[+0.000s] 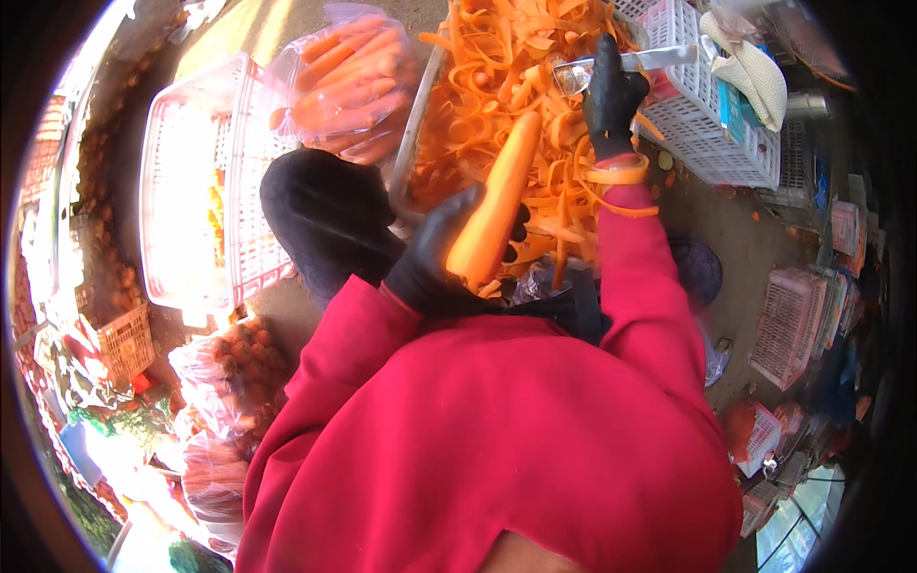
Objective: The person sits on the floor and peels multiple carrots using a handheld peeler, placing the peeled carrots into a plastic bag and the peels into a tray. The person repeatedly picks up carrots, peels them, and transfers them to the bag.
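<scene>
My left hand (440,247), in a black glove, grips the lower part of a large carrot (501,197) whose surface looks smooth and peeled. The carrot tilts up and to the right. My right hand (611,89), gloved in black too, is closed around a flat metal peeler (652,59) above the heap. Orange carrot peelings (494,93) fill a wide tub (417,136) below both hands. Strips of peel (617,172) hang around my right wrist and red sleeve.
Left of the tub lie a clear plastic bag of carrots (351,79) and a white plastic crate (240,179). A white basket (698,107) with a cloth glove (749,75) on it stands at the right. More bagged carrots (215,473) lie at the lower left, and a crate (788,322) stands further right.
</scene>
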{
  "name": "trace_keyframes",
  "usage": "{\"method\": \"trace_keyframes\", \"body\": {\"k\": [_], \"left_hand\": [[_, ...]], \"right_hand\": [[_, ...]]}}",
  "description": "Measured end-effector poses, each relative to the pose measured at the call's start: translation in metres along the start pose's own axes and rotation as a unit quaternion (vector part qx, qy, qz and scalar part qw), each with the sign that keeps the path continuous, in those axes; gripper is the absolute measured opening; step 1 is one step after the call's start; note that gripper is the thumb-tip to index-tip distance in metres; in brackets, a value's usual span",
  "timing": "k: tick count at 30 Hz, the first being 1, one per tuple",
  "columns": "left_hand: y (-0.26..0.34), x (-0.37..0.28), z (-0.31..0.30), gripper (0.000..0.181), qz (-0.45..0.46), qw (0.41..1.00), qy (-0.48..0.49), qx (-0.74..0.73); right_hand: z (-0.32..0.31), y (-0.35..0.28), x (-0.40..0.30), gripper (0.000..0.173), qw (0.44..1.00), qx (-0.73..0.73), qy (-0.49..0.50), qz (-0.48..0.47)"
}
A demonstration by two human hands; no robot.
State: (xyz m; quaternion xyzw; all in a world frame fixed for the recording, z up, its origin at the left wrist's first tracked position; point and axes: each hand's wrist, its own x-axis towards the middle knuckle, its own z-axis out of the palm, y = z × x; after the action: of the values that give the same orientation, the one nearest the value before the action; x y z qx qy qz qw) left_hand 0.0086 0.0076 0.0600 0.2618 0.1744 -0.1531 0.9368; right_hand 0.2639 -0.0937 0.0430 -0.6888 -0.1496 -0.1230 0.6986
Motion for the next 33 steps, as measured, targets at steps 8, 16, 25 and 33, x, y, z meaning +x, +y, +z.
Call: {"method": "trace_keyframes", "body": {"k": [8, 16, 25, 33], "left_hand": [[-0.002, 0.028, -0.024, 0.036, 0.044, 0.985, -0.009, -0.164], [-0.031, -0.006, -0.022, 0.04, 0.006, 1.0, -0.009, -0.024], [-0.022, 0.027, -0.048, 0.043, 0.228, 0.938, 0.019, 0.262], [-0.029, 0.02, -0.073, 0.051, 0.187, 0.949, 0.078, 0.242]], "right_hand": [[-0.016, -0.098, -0.158, 0.014, 0.94, 0.135, -0.306, 0.067], [-0.001, -0.028, -0.015, 0.026, 0.994, -0.008, -0.006, 0.107], [-0.013, -0.109, -0.145, 0.024, 0.94, 0.082, -0.329, 0.04], [0.028, -0.06, -0.095, 0.029, 0.97, 0.057, -0.169, 0.163]]}}
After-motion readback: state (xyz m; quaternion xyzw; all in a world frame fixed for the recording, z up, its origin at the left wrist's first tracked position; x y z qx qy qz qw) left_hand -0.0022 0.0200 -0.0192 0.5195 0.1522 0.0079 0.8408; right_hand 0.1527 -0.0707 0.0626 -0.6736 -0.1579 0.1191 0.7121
